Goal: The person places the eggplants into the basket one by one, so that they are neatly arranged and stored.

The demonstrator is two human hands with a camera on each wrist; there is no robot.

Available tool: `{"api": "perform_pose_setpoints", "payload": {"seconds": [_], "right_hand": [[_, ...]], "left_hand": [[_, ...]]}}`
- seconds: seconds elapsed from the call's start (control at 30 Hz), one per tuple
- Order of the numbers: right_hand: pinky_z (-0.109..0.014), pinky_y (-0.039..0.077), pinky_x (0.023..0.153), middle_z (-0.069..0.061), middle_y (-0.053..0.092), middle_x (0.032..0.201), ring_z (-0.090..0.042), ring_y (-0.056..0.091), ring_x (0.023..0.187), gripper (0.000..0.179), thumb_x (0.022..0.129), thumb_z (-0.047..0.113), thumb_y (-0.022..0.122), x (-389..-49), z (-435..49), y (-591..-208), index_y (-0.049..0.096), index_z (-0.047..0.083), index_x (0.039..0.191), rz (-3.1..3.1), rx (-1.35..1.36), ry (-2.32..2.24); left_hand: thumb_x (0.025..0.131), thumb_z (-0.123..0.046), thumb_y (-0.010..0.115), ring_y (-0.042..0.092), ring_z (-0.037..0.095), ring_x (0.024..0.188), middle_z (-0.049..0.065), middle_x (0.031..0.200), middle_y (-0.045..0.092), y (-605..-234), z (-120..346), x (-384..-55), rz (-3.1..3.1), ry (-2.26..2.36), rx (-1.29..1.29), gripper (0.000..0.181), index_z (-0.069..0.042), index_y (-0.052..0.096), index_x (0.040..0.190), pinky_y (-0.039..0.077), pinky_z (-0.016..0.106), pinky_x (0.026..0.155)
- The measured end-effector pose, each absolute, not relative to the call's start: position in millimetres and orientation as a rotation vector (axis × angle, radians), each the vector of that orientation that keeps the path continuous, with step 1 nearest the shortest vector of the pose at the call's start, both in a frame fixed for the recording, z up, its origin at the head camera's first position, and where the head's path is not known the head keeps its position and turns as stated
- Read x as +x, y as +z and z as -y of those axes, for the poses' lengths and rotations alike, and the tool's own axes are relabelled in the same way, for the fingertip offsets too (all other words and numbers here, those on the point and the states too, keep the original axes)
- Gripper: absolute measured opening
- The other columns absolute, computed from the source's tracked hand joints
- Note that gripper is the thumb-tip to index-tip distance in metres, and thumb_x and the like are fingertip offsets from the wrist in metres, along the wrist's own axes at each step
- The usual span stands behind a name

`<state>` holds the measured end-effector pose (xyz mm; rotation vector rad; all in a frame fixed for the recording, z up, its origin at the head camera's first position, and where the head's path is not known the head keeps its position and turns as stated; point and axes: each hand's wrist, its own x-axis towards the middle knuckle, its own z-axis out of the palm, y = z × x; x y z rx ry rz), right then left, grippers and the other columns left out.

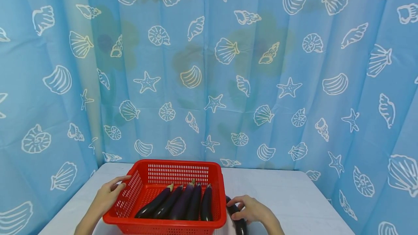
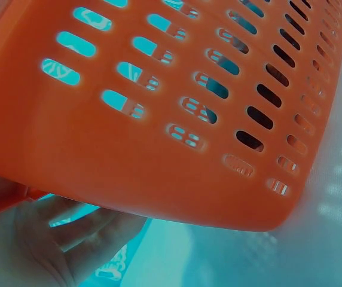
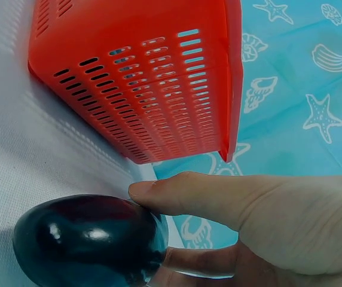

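Observation:
A red plastic basket [image 1: 176,225] with slotted walls stands on the table, with several dark purple eggplants [image 1: 183,202] lying side by side in it. My left hand [image 1: 109,193] touches the basket's left rim, fingers fairly straight. In the left wrist view, the basket wall [image 2: 129,173] partly hides the fingers [image 2: 90,230] of that hand. Right of the basket, my right hand [image 1: 253,209] grips another eggplant [image 1: 241,226] from above. Seen from the right wrist, the thumb [image 3: 165,194] lies on one side of this glossy eggplant [image 3: 87,239], with fingers on the other.
A white cloth covers the table [image 1: 277,188] under the basket. Behind it and along both sides hangs a blue curtain [image 1: 209,82] printed with white shells and starfish. The basket's right wall [image 3: 141,89] rises close beside the held eggplant.

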<state>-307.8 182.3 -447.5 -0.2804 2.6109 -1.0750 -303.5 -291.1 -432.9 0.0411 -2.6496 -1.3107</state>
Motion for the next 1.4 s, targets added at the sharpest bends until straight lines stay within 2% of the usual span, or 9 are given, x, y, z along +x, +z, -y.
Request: {"api": "perform_pose_setpoints", "payload": {"seconds": [0.27, 0.53, 1.4], "right_hand": [[-0.042, 0.062, 0.069, -0.010, 0.067, 0.099, -0.021, 0.061, 0.079, 0.035, 0.083, 0.013, 0.074, -307.4, -182.2, -444.7, 0.068, 0.013, 0.118, -2.604, -0.303, -1.072], [-0.042, 0.062, 0.070, -0.010, 0.067, 0.101, -0.021, 0.061, 0.080, 0.035, 0.083, 0.013, 0.074, -306.5, -181.8, -444.9, 0.068, 0.014, 0.118, -2.600, -0.286, -1.076], [-0.040, 0.062, 0.066, -0.011, 0.067, 0.097, -0.021, 0.062, 0.075, 0.033, 0.083, 0.010, 0.072, -308.4, -185.5, -446.7, 0.068, 0.014, 0.115, -2.640, -0.280, -1.081]], "left_hand": [[0.099, -0.020, 0.050, 0.069, 0.028, 0.093, 0.033, 0.132, 0.055, -432.8, 291.8, -302.7, 2.645, -1.311, 0.041, 0.042, -0.008, 0.052, 0.140, 0.062, 0.041, 0.071], [0.100, -0.021, 0.050, 0.068, 0.032, 0.098, 0.033, 0.136, 0.052, -435.1, 293.2, -305.4, 2.648, -1.343, 0.050, 0.043, -0.008, 0.051, 0.141, 0.062, 0.041, 0.072], [0.100, -0.021, 0.050, 0.068, 0.032, 0.098, 0.033, 0.135, 0.053, -435.5, 293.9, -306.5, 2.646, -1.337, 0.042, 0.043, -0.009, 0.052, 0.141, 0.062, 0.042, 0.072]]}}
